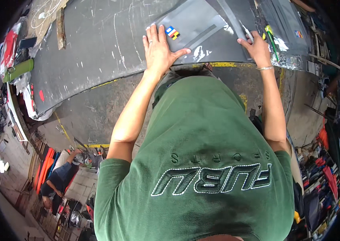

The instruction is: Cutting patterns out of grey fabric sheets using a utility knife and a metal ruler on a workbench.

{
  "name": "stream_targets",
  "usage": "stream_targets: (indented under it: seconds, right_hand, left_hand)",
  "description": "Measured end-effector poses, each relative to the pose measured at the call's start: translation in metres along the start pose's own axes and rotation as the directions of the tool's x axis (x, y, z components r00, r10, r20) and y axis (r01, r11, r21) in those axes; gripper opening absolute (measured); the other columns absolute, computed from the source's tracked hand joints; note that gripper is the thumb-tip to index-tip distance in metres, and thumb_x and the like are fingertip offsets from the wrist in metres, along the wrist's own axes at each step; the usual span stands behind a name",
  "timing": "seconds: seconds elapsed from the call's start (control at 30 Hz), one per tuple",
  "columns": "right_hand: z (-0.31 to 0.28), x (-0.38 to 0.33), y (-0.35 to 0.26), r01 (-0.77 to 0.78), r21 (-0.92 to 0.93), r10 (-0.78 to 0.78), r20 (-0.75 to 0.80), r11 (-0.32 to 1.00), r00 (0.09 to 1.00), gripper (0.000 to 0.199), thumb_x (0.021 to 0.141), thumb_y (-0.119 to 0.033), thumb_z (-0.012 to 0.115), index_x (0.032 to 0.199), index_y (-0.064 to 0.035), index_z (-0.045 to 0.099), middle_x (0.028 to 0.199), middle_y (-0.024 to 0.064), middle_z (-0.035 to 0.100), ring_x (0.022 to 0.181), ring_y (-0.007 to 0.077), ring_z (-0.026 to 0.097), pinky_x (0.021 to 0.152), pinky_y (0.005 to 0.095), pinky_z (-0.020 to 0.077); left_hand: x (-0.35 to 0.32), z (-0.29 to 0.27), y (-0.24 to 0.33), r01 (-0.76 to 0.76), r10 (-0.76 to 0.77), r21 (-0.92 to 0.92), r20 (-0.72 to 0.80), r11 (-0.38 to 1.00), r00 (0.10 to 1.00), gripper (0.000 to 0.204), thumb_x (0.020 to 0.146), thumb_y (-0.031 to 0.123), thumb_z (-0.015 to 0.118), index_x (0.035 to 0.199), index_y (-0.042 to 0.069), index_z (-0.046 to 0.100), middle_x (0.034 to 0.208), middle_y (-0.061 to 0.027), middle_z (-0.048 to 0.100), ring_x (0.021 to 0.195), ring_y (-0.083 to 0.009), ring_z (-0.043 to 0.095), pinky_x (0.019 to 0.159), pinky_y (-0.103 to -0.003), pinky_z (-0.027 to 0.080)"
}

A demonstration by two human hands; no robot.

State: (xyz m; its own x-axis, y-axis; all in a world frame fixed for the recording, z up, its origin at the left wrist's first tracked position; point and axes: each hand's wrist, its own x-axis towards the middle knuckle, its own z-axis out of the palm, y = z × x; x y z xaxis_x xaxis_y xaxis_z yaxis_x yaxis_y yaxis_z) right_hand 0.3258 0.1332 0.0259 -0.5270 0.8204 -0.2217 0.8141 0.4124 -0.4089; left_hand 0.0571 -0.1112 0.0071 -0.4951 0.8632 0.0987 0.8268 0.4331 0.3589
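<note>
My left hand [158, 52] lies flat with its fingers apart on the grey table, its fingertips and thumb at the near left edge of a clear plastic sheet [196, 26]. The sheet bears a small multicoloured sticker [172, 33] just right of my fingers, and a darker grey strip [202, 36] crosses it. My right hand [257, 50] is closed round a slim, silvery pen-like tool [249, 35], whose tip points away from me. Beside that tool runs a long, straight, translucent strip [231, 18] that looks like a ruler.
More clear plastic sheets [284, 28] and a green pen-like tool [272, 42] lie right of my right hand. A green roll [18, 70], a dark phone-like slab [28, 42] and a wooden stick [61, 30] are at the left. Another person [57, 180] sits low at the far left.
</note>
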Motion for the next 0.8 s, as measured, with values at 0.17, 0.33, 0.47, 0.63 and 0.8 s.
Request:
stream_targets:
  seconds: [0.17, 0.33, 0.47, 0.63, 0.8]
  right_hand:
    - [0.0, 0.006, 0.01, -0.041, 0.049, 0.041, 0.012, 0.998, 0.999, 0.054, 0.084, -0.045, 0.08, 0.117, -0.0038, 0.068, 0.111, 0.0247, 0.071, 0.107, 0.0419, 0.068, 0.092, 0.045, 0.0527]
    - [-0.031, -0.003, 0.035, -0.037, -0.007, 0.035, -0.176, 0.999, 0.984, 0.052, 0.097, -0.049, 0.063, 0.122, -0.0038, 0.066, 0.104, 0.0278, 0.07, 0.102, 0.0484, 0.066, 0.088, 0.0509, 0.0518]
    - [-0.057, -0.05, 0.032, -0.193, 0.041, 0.197, -0.182, 0.98, 0.963, 0.052, 0.096, -0.056, 0.063, 0.097, -0.0035, 0.066, 0.08, 0.0265, 0.067, 0.082, 0.0482, 0.066, 0.07, 0.049, 0.05]
    - [0.001, -0.134, 0.061, -0.037, 0.281, 0.143, -0.368, 0.959, 0.919, 0.045, 0.095, -0.04, 0.075, 0.086, 0.0009, 0.06, 0.067, 0.0149, 0.049, 0.064, 0.0165, 0.042, 0.058, 0.0365, 0.0424]
    - [0.068, -0.175, 0.025, -0.089, 0.396, 0.196, -0.237, 0.914, 0.952, 0.042, 0.094, -0.041, 0.075, 0.085, -0.003, 0.059, 0.065, 0.0175, 0.054, 0.056, 0.0259, 0.05, 0.056, 0.0397, 0.0452]
  left_hand:
    - [0.013, -0.014, -0.005, -0.01, 0.012, -0.035, 0.073, 0.999, 0.997, 0.119, 0.061, 0.075, 0.083, 0.147, -0.001, 0.048, 0.158, -0.0229, 0.039, 0.15, -0.0364, 0.034, 0.121, -0.062, 0.024]
    - [0.027, -0.017, -0.033, -0.03, 0.033, -0.023, 0.134, 0.999, 0.99, 0.1, 0.073, 0.07, 0.078, 0.145, 0.005, 0.052, 0.161, -0.0203, 0.039, 0.154, -0.0345, 0.03, 0.123, -0.063, 0.019]
    - [0.032, -0.009, -0.034, -0.083, 0.077, 0.041, 0.128, 0.996, 0.989, 0.107, 0.074, 0.075, 0.074, 0.149, 0.003, 0.048, 0.163, -0.0182, 0.037, 0.155, -0.0344, 0.027, 0.124, -0.062, 0.016]
    - [0.045, 0.015, -0.004, -0.17, 0.171, -0.017, 0.058, 0.985, 0.984, 0.112, 0.074, 0.078, 0.071, 0.152, 0.002, 0.045, 0.163, -0.019, 0.038, 0.156, -0.0338, 0.026, 0.124, -0.062, 0.015]
    - [0.065, 0.033, 0.017, -0.153, 0.159, -0.21, 0.012, 0.966, 0.987, 0.107, 0.079, 0.069, 0.074, 0.154, 0.001, 0.041, 0.163, -0.0186, 0.037, 0.156, -0.0352, 0.025, 0.127, -0.057, 0.015]
